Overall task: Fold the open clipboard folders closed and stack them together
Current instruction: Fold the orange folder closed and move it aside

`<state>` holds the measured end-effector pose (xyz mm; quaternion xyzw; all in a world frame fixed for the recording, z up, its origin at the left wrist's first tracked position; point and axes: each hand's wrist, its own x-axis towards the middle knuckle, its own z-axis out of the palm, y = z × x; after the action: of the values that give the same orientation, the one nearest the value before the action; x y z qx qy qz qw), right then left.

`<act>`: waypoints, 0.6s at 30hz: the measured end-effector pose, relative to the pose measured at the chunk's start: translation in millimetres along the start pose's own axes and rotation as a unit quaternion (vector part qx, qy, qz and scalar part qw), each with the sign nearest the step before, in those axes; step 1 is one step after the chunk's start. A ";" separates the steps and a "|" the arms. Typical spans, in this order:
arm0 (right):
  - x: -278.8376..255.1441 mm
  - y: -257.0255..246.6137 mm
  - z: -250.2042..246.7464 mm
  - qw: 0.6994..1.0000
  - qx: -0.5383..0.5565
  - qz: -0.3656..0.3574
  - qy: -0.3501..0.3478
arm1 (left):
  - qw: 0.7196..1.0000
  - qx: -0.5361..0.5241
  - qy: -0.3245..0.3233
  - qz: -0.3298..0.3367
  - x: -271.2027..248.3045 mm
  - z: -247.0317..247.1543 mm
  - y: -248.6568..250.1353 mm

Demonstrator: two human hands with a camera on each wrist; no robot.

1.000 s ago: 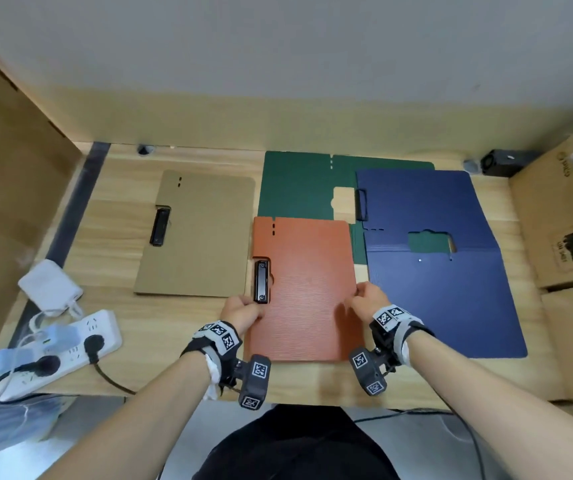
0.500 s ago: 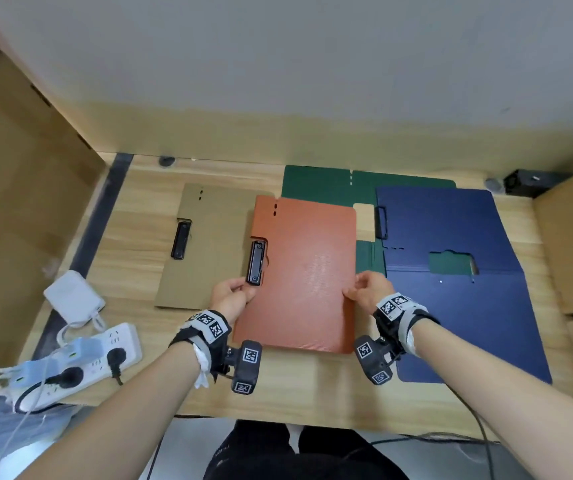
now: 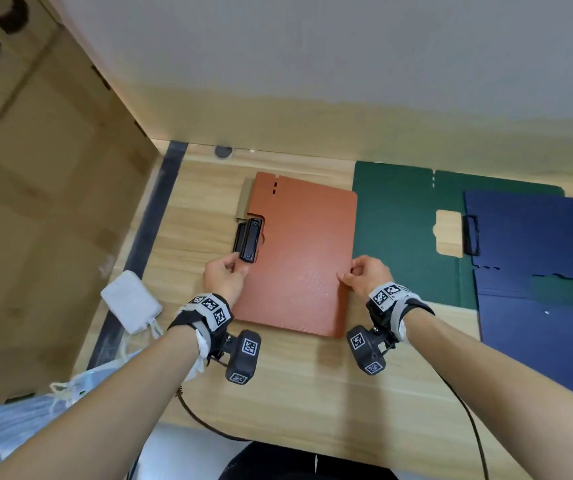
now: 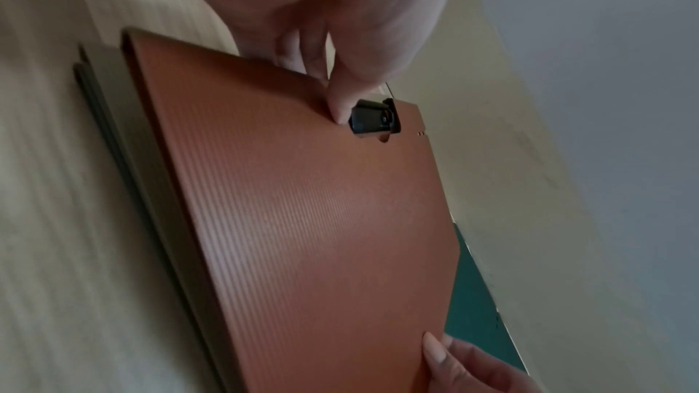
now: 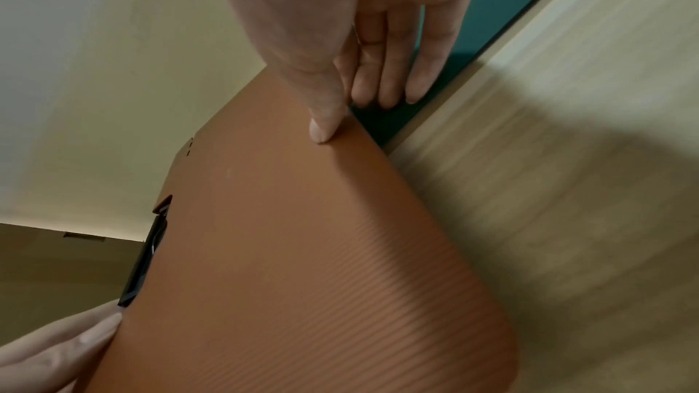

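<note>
The orange folder (image 3: 298, 254) lay closed over the tan folder (image 3: 244, 197), which showed only as a strip along its left side, toward the far left part of the table (image 3: 312, 393). The left hand (image 3: 224, 277) gripped the orange folder's left edge just below the black clip (image 3: 251, 240), thumb on top and the other fingers (image 4: 302, 56) curled under. The right hand (image 3: 368, 273) pinched the right edge, thumb pressed on the cover and fingers (image 5: 382, 76) tucked beneath. In the left wrist view the orange folder's near edge sat raised over the tan one.

To the right, the green folder (image 3: 395, 230) lay open and flat by the far edge, with the blue folder (image 3: 534, 265) open and overlapping its right part. A white adapter (image 3: 131, 301) sat at the left edge.
</note>
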<state>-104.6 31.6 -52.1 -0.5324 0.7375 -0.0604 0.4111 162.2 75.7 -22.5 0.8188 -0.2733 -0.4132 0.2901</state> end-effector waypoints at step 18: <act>14.0 -18.2 11.8 0.990 -0.135 -0.043 -0.029 | 0.997 0.047 0.038 0.037 -0.6 -11.0 -11.2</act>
<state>-84.7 16.3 -57.8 -0.6156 0.7031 0.0375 0.3540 173.5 86.6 -24.6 0.8359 -0.3114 -0.3577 0.2765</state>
